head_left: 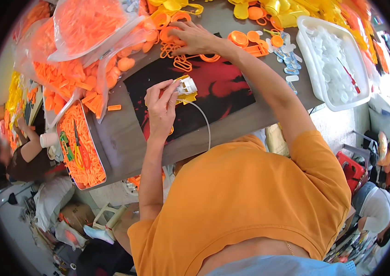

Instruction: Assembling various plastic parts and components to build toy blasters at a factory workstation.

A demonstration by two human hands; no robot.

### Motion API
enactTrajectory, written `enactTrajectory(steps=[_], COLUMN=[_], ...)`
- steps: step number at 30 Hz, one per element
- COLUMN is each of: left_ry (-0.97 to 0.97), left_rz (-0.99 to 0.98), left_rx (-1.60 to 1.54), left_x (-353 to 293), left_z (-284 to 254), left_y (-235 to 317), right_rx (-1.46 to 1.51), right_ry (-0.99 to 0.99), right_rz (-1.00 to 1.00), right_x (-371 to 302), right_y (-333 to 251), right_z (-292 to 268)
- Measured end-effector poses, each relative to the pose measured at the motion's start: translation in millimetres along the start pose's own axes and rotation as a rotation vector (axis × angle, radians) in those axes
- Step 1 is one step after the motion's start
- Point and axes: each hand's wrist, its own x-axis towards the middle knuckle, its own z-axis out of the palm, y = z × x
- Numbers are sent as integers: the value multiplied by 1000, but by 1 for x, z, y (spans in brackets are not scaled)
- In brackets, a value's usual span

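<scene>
My left hand (162, 103) is closed on a small plastic assembly (186, 86), white on top with yellow parts beneath it. A thin white tube or cord (204, 115) curves from it down toward the table's near edge. All this is over a black and red mat (222, 87). Farther off, my right hand (197, 39) reaches into loose orange plastic parts (165, 34), its fingers apart and touching them. Orange loop-shaped pieces (182, 63) lie just below that hand.
Bags of orange parts (89, 27) fill the table's far left. A tray of small orange pieces (103, 172) holds pliers (81, 152). At right stands a white tub (308, 60) of translucent parts with a red screwdriver (355, 85). Another person (31, 147) works at left.
</scene>
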Motion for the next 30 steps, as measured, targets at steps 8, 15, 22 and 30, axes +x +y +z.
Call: enactTrajectory(steps=[8, 15, 22, 30], left_ry=[49, 413, 560, 296], left_rz=[-5, -16, -509, -728], left_rx=[12, 55, 688, 821], left_x=[3, -3, -102, -204], left_z=[-5, -50, -244, -312], left_y=[-1, -13, -124, -186], right_rx=[184, 274, 325, 331], right_ry=[-59, -257, -290, -244], right_rz=[-19, 142, 138, 161], right_x=[-36, -42, -44, -47], right_y=[17, -12, -16, -20], right_z=[-33, -76, -78, -71])
